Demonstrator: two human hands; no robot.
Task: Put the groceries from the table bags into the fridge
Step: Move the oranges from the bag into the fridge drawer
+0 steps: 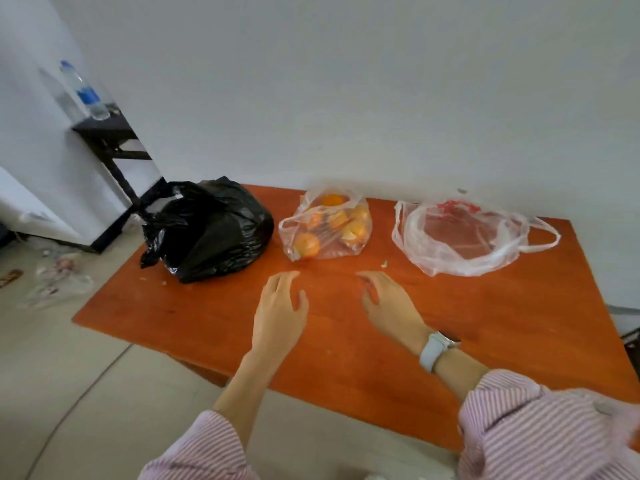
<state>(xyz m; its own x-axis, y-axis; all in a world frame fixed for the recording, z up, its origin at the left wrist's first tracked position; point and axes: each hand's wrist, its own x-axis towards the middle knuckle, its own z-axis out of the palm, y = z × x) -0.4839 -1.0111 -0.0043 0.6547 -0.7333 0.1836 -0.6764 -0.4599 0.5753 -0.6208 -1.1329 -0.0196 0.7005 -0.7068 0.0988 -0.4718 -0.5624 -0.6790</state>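
Orange table (485, 323), black bag (211, 230) beside oranges bag (327, 225), both hands (280, 313) (389, 306) relaxed, empty.

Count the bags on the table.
3. Black bag at left, clear bag of oranges in the middle, clear near-empty bag at right. All on the orange table.

Water bottle (82, 91) on a dark side stand (110, 133); perhaps plastic litter (57, 282) on floor.
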